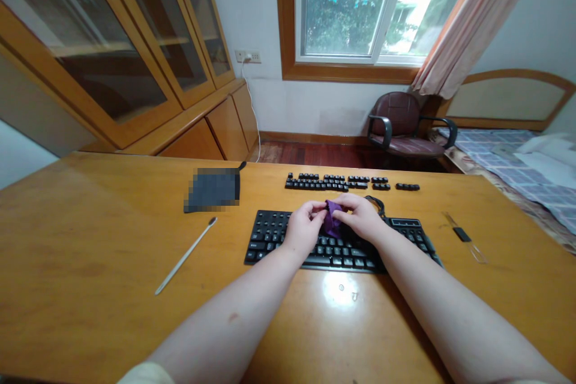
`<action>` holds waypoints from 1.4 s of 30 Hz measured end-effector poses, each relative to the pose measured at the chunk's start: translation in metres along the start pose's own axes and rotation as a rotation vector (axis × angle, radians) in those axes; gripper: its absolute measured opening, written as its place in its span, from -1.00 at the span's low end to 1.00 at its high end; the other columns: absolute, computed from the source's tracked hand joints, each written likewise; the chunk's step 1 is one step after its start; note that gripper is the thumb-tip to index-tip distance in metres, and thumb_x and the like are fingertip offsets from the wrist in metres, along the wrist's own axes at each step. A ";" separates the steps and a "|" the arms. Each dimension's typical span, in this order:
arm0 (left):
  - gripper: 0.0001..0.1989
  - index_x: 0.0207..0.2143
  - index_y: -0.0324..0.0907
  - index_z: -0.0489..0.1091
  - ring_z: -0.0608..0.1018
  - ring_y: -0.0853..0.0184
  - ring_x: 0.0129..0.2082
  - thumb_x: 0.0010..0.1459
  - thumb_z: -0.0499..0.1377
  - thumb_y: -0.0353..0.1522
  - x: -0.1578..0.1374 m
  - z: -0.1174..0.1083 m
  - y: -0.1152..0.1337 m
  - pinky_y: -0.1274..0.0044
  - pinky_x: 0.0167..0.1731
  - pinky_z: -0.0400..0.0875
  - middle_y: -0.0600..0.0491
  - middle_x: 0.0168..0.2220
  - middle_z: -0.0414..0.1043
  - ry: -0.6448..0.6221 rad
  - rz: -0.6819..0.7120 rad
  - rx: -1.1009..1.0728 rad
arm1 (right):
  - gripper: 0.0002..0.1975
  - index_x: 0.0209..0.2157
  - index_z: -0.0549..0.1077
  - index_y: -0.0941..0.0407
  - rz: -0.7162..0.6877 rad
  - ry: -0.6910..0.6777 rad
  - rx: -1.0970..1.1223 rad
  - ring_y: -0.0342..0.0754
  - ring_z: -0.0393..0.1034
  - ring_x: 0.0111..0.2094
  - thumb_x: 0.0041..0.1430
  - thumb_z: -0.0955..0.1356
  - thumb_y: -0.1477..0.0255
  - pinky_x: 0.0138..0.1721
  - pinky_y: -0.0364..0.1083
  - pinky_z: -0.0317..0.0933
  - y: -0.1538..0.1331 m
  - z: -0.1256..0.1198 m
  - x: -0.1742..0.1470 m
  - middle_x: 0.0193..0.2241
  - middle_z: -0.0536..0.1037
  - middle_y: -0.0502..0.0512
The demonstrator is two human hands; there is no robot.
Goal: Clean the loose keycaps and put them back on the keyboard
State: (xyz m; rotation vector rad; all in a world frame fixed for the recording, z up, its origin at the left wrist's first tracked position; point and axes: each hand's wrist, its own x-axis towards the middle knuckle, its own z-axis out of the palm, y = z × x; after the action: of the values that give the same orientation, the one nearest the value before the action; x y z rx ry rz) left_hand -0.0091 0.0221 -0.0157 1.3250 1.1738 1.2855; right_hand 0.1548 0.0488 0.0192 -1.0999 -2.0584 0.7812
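A small purple cloth (333, 222) is pinched between my two hands, just above the black keyboard (335, 261). My left hand (305, 227) has its thumb and fingertips closed on the cloth's left side. From the right, my right hand (361, 216) grips the same cloth with thumb and fingers. Part of the keyboard's middle and right is hidden under my hands and forearm. Along its upper left, some key positions look bare of caps. Behind it, loose black keycaps (324, 183) lie in rows, with a coiled black cable (378, 204) nearer my right hand.
On the left lie a dark blurred-out flat object (212, 189) and a thin white stick with a dark tip (186, 255). A wire keycap puller (462, 234) rests at the right. Past the desk's far edge stand a chair (400, 123) and a glass-door cabinet (180, 96).
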 end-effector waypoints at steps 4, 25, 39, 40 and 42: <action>-0.82 -0.27 -0.23 0.45 0.52 0.38 -0.41 0.04 0.14 -0.38 0.001 0.000 0.000 0.53 -0.34 0.44 0.01 -0.36 0.51 -0.025 -0.013 0.002 | -0.86 -0.40 0.52 0.10 0.047 0.003 -0.027 -0.05 0.35 -0.40 0.03 0.32 0.39 -0.32 -0.08 0.20 0.000 0.001 -0.001 -0.48 0.49 0.05; -0.79 -0.25 -0.20 0.40 0.51 0.36 -0.33 0.00 0.19 -0.39 -0.002 0.001 0.005 0.49 -0.23 0.42 0.00 -0.29 0.47 0.043 0.089 0.020 | -0.76 -0.23 0.48 0.11 0.133 0.140 0.136 -0.03 0.41 -0.30 0.02 0.32 0.39 -0.26 -0.07 0.28 0.009 0.012 -0.002 -0.31 0.54 0.09; -0.72 -0.20 -0.21 0.32 0.50 0.40 -0.35 -0.01 0.21 -0.39 -0.001 0.003 0.006 0.54 -0.28 0.41 0.03 -0.34 0.44 0.036 0.033 -0.093 | -0.70 -0.17 0.43 0.11 0.146 0.163 0.291 -0.04 0.42 -0.31 -0.01 0.35 0.41 -0.27 -0.06 0.31 0.009 0.014 -0.001 -0.30 0.54 0.10; -0.75 -0.24 -0.22 0.32 0.50 0.40 -0.36 -0.02 0.21 -0.39 0.000 0.004 0.006 0.54 -0.28 0.41 0.04 -0.35 0.44 0.044 0.032 -0.093 | -0.70 -0.18 0.42 0.12 0.147 0.173 0.309 -0.05 0.42 -0.31 -0.02 0.35 0.41 -0.27 -0.06 0.31 0.010 0.014 -0.001 -0.31 0.54 0.10; -0.79 -0.28 -0.22 0.34 0.50 0.39 -0.35 -0.03 0.22 -0.39 0.000 0.004 0.006 0.52 -0.26 0.41 0.03 -0.35 0.45 0.037 0.028 -0.101 | -0.72 -0.21 0.43 0.12 0.158 0.178 0.328 -0.05 0.43 -0.32 -0.03 0.36 0.41 -0.27 -0.06 0.31 0.011 0.014 -0.001 -0.33 0.54 0.10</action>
State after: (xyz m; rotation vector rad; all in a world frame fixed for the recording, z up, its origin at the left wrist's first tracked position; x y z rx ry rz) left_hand -0.0052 0.0216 -0.0099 1.2524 1.1039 1.3767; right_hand 0.1490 0.0502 0.0023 -1.1091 -1.6403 1.0187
